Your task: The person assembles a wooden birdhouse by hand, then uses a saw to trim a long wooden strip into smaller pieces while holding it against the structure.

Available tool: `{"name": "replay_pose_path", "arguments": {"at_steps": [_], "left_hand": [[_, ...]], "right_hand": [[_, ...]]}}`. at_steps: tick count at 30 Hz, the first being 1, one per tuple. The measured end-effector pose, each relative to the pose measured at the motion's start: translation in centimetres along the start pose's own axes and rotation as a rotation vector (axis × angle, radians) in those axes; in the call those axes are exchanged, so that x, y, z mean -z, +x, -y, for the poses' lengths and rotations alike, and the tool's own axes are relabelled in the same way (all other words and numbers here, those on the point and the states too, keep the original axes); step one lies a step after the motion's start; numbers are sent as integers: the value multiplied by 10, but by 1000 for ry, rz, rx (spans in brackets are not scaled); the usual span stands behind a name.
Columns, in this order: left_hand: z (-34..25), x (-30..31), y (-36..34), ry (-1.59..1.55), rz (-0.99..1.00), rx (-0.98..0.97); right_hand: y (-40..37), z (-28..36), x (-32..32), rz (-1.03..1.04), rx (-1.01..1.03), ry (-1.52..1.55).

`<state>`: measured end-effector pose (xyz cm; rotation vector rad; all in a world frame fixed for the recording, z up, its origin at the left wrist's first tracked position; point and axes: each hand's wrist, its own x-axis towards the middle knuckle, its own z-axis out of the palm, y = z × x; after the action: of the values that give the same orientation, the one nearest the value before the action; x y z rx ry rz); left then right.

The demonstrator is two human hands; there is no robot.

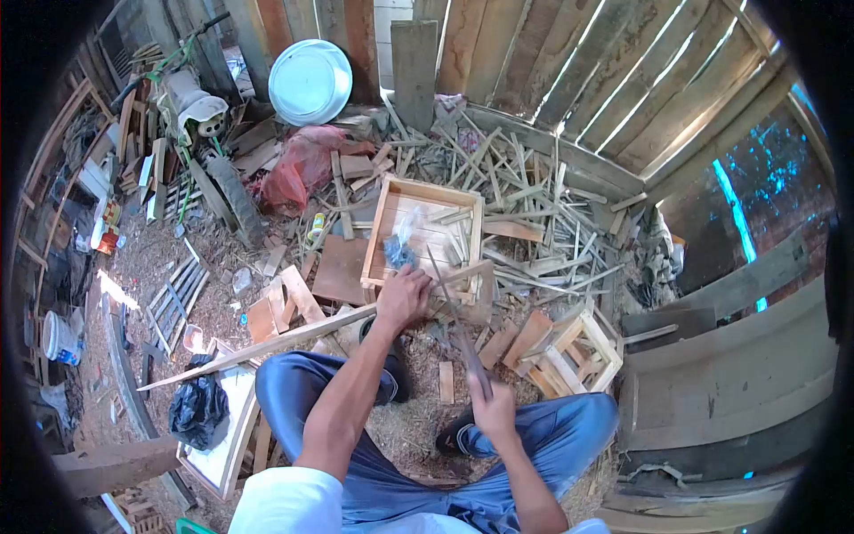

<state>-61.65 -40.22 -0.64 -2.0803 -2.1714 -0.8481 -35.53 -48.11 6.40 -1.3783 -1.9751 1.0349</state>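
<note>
My left hand (403, 300) is closed on a long wooden strip (267, 345), which slants from the lower left up to the front edge of a shallow wooden box (378, 231). My right hand (494, 412) grips the handle of a handsaw (464, 343). Its long, tapering blade points away from me and crosses the strip just right of my left hand; the teeth are too small to make out. Inside the box, beyond my left fingers, lie a clear bag with blue bits (400, 252) and several short wood pieces.
Thin wood offcuts (543, 214) are heaped behind and right of the box. A wooden frame (574, 351) stands by my right knee. To the left are a black plastic bag (198, 409) on a white panel and a slatted piece (178, 298). A pale basin (310, 82) leans against the plank wall.
</note>
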Motion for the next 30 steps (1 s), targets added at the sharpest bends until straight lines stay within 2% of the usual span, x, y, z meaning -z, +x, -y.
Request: {"name": "replay_pose_path", "arguments": {"at_steps": [2,3,5,6,9,10,12,15,16,19,21,23,25,27,28,30], "left_hand": [[-2,-2,-1,-23,-8,-20],[0,-1,-2,-39,-18,-36],[4,-1,2,-27,-4,-67],[2,-1,1,-24,-1,-57],[0,4,8,7,-9,-23],[0,4,6,17,-6,-32],[-2,1,-4,6,-28,-64],[6,-5,-2,11,-61,-85],[3,0,-1,13,-48,-69],[1,0,-1,28,-44,-58],[-1,-2,0,16,-33,-29],[-2,-2,-3,13,16,-41],[0,0,-5,-23,-10,-53],[2,1,-1,-2,-15,-48],[0,4,1,-15,-2,-35],[1,2,3,-33,10,-16]], "right_hand": [[54,13,-14,101,-165,-37],[50,18,-14,97,-167,-28],[42,27,-12,59,-104,-2],[22,7,-15,-24,37,-6],[-17,1,-3,-164,118,140],[-7,10,-1,-58,55,112],[37,10,-25,29,-139,-64],[71,27,-36,-4,-16,-50],[60,11,-37,-16,-19,57],[11,8,-1,-5,15,14],[-3,-10,1,-67,142,51],[43,20,-12,-10,4,12],[67,12,-32,74,-94,-2],[66,19,-30,26,0,13],[45,31,-11,-25,39,30],[4,11,-4,-82,67,96]]}}
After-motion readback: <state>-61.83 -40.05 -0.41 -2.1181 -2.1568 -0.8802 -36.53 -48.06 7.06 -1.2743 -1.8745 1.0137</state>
